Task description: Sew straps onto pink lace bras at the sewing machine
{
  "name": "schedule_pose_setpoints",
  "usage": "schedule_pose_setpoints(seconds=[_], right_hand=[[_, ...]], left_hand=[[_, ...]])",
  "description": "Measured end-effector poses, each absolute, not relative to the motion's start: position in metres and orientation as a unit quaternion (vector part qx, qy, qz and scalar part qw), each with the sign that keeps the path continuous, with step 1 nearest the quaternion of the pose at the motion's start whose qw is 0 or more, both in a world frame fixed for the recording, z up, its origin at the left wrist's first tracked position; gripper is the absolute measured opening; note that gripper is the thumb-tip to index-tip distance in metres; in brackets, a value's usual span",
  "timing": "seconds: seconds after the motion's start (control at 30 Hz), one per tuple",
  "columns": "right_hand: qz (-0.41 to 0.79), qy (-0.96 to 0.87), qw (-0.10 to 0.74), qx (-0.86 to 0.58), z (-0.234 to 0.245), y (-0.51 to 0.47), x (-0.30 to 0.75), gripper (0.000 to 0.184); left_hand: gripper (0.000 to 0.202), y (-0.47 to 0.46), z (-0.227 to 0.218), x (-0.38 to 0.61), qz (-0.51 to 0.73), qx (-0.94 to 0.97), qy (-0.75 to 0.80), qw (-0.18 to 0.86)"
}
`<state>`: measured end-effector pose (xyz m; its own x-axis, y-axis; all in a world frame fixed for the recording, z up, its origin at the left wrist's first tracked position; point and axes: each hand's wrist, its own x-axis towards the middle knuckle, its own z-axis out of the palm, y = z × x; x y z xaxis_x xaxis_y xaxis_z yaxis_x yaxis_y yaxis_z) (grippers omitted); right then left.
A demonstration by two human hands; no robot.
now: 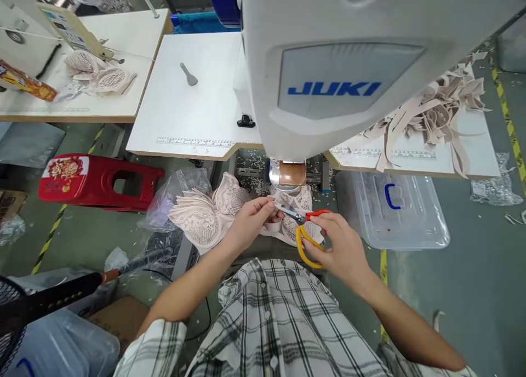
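My right hand (339,245) grips a pair of scissors (302,219) with one red and one yellow handle loop. Their blades point left, toward the fingertips of my left hand (257,215). Those fingers are pinched on the edge of a pale pink lace bra (302,199), which lies below the sewing machine head. To the left, a stack of matching lace bras (201,221) rests beside my left forearm. Where the blade tips meet the fabric is partly hidden by my left fingers.
The JUKI sewing machine (329,86) looms above my hands. Pale fabric strips (435,114) are heaped on the right table. A clear plastic box (402,212) sits on the right, a red stool (102,182) on the left. A black-handled racket (61,295) juts in at lower left.
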<state>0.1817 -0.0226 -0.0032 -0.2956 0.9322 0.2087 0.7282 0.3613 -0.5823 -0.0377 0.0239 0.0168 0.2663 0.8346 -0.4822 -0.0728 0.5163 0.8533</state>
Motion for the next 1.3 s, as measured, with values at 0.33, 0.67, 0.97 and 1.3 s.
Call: schedule_pose_setpoints(seconds=[0.33, 0.67, 0.97, 1.3], right_hand=[[0.298, -0.775, 0.216, -0.514, -0.008, -0.006, 0.177, 0.027], [0.344, -0.711, 0.289, -0.541, -0.008, -0.022, 0.186, 0.028], [0.315, -0.747, 0.282, -0.513, -0.005, -0.006, 0.165, 0.028], [0.318, -0.745, 0.288, -0.511, -0.007, -0.002, 0.164, 0.031]], left_hand=[[0.019, 0.023, 0.014, -0.043, 0.293, 0.481, 0.559, 0.609], [0.035, 0.029, 0.019, -0.054, 0.289, 0.49, 0.536, 0.624], [0.032, 0.033, 0.023, -0.057, 0.264, 0.492, 0.539, 0.631], [0.035, 0.034, 0.026, -0.061, 0.264, 0.492, 0.532, 0.636]])
